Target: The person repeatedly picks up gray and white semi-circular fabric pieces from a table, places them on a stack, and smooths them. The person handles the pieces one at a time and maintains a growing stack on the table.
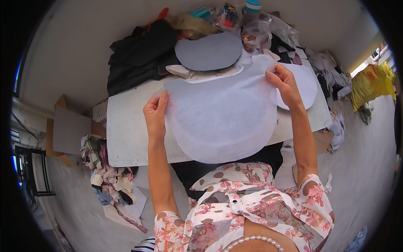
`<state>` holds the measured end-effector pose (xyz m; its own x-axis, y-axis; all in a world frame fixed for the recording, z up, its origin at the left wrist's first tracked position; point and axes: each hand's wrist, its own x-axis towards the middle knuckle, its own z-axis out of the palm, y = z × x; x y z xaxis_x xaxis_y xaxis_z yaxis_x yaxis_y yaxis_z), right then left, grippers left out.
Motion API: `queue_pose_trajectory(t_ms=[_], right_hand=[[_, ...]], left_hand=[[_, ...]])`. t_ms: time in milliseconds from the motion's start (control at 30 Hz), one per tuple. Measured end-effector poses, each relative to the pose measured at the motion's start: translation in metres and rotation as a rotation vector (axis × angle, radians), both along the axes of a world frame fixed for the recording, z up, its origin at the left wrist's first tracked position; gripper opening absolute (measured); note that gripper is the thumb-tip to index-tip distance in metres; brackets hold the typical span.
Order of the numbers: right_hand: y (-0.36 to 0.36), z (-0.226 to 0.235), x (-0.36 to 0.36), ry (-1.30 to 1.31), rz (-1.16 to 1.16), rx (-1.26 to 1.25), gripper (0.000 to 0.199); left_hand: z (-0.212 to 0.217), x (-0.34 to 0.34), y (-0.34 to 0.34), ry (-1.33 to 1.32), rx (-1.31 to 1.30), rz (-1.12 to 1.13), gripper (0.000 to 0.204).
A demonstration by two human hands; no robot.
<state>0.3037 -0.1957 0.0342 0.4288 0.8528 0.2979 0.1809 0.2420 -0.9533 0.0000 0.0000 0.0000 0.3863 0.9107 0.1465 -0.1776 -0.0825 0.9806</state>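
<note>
White sheer piece [226,126] spread taut above the worktop [130,126]

Thin and see-through, with a fine weave-like surface, the piece has a broad rounded lower edge and an upper edge that dips gently between two corners. Its upper part looks blue-grey, its lower part milkier, and a paler curved band follows the bottom. Fingertips show faintly through it at both sides. The left hand [155,113] pinches its upper left corner, thumb in front; the right hand [287,84] pinches the upper right one. The hands are well apart. In view, the lower edge reaches past the worktop's near side.

Just beyond lies a smooth grey pad [210,52] with a dark rim; to the right, partly covered, a white rounded piece [302,84]. Black cloth [142,54] is heaped at the far left, clear plastic bags [258,33] at the far right. Around the worktop are a cardboard box [71,130], fabric scraps [111,180] and a yellow bag [371,86].
</note>
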Motion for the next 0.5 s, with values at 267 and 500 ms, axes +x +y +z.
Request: queue_pose_trajectory(t_ms=[267, 500], right_hand=[[0.019, -0.013, 0.008, -0.094, -0.145, -0.332, 0.015], [0.026, -0.032, 0.007, -0.485, -0.358, -0.277, 0.016]], left_hand=[[-0.011, 0.013, 0.022, 0.36, 0.23, 0.185, 0.027], [-0.012, 0.018, 0.022, 0.52, 0.313, 0.273, 0.029]])
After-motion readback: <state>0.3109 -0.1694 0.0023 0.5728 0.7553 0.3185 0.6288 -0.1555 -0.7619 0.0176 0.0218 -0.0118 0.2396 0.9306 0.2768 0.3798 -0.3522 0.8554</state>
